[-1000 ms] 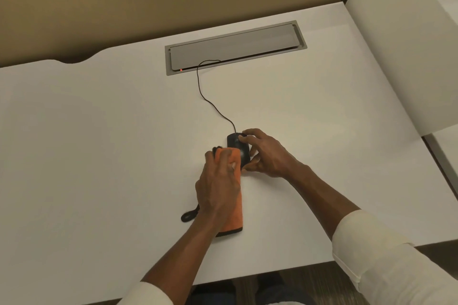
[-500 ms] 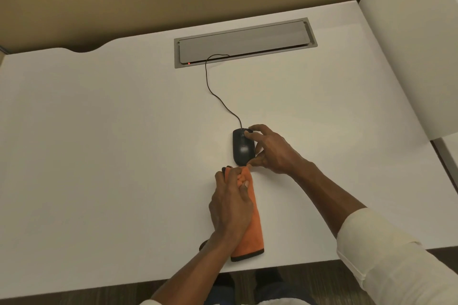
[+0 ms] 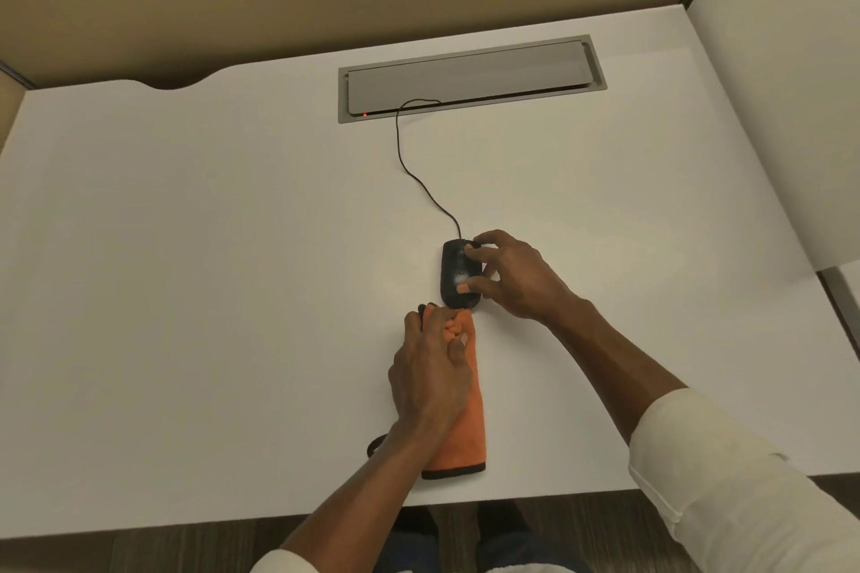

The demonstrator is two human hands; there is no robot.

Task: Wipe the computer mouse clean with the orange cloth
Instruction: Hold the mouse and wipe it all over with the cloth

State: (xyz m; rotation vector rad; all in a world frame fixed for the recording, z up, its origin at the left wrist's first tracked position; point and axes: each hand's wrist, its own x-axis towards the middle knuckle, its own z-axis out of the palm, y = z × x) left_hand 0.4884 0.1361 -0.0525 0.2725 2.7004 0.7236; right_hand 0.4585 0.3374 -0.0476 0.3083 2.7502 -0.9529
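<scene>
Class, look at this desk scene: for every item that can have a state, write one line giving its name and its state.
mouse: flat on the desk, uncovered, held by the right hand
orange cloth: folded long, lying on the desk, near end bunched in the left hand
cable: slack, curving into the hatch
hatch: lid down, a narrow gap at its front edge
left hand: closed on the cloth
right hand: fingers on the mouse
</scene>
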